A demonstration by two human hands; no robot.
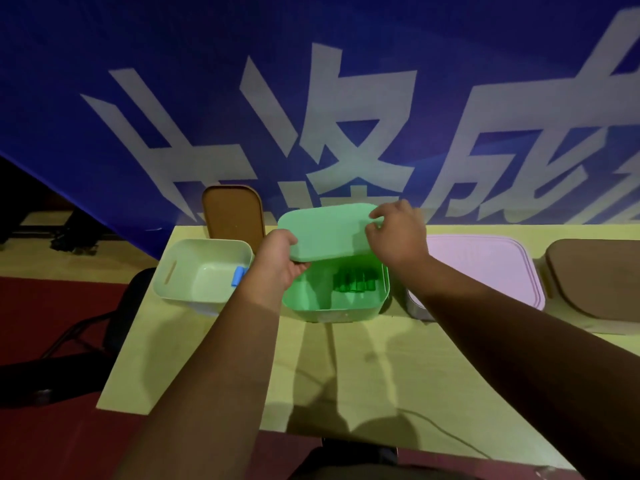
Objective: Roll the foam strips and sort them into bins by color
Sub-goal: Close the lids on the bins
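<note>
A green bin (311, 303) stands at the middle of the yellow table (346, 375), with several rolled green foam strips (353, 280) inside. Both hands hold its green lid (325, 230) above the bin's far half, tilted. My left hand (277, 261) grips the lid's near left edge, thumb on top. My right hand (398, 233) pinches the lid's right edge. To the left sits a pale white bin (180, 271), open, with one rolled blue strip (238, 276) against its right wall.
A brown lid (232, 213) leans upright behind the white bin. A pink-lidded bin (491, 268) and a brown-lidded bin (595, 275) stand to the right. A blue banner hangs behind the table. A dark chair (114, 320) stands at the left.
</note>
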